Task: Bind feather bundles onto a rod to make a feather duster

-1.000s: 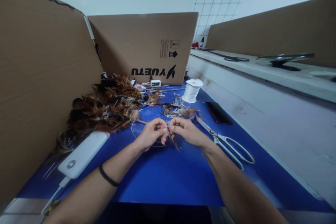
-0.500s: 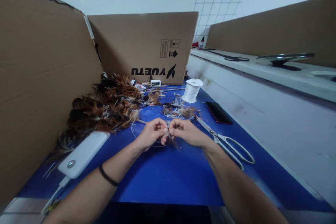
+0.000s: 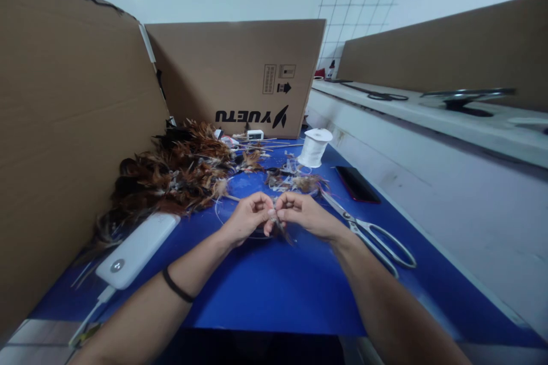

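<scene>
Over the middle of the blue table (image 3: 265,296), my left hand (image 3: 248,218) and my right hand (image 3: 303,215) meet fingertip to fingertip. Both are closed in a pinch on a small bunch of brown feathers (image 3: 281,231), whose dark tips hang out below the fingers. The part between the fingertips is mostly hidden. A thin clear line (image 3: 217,214) loops out left of my left hand. Large scissors (image 3: 363,234) lie beside my right wrist. Loose feathers and white scraps (image 3: 295,181) are scattered just beyond my hands.
A big heap of brown and black feathers (image 3: 180,171) covers the left back. A white power bank (image 3: 137,251) with a cable lies nearer. At the back stand a white spool (image 3: 315,147) and a cardboard panel (image 3: 231,68). A phone (image 3: 357,184) rests near the right edge.
My hands stay together in nearly the same place, with only a slight shift of the fingers. The feather tips below them look a little more gathered. The view has moved very slightly.
</scene>
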`<state>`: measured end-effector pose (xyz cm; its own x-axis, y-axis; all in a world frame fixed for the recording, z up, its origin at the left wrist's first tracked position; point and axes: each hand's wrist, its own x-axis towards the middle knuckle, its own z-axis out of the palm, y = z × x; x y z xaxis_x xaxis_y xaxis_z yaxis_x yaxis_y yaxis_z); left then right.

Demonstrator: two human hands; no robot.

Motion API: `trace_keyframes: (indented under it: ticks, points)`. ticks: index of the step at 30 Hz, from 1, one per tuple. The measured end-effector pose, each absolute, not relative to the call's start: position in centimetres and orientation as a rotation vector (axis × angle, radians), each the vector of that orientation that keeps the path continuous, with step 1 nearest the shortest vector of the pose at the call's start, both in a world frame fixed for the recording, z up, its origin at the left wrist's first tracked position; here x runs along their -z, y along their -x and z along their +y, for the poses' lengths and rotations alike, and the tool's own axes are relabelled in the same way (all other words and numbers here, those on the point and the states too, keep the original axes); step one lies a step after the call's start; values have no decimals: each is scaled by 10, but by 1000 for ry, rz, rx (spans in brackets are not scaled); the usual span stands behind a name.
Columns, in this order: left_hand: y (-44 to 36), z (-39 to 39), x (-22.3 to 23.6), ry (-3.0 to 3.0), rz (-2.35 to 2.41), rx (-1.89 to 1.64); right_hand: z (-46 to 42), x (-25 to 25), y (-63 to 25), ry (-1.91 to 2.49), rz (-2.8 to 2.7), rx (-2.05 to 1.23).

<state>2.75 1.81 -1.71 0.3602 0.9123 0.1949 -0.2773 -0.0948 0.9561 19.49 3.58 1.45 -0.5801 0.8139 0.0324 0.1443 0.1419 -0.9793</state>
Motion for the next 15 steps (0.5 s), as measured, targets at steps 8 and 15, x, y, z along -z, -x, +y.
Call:
trace_keyframes:
  ticks: [8,15]
  points:
    - [-28,18,17,-1290,666,-1119,37,-10,-198,881,-1850,-1471]
    - [-28,17,17,-1285,649,-1107,38,-9,-196,818,-1694,-1613]
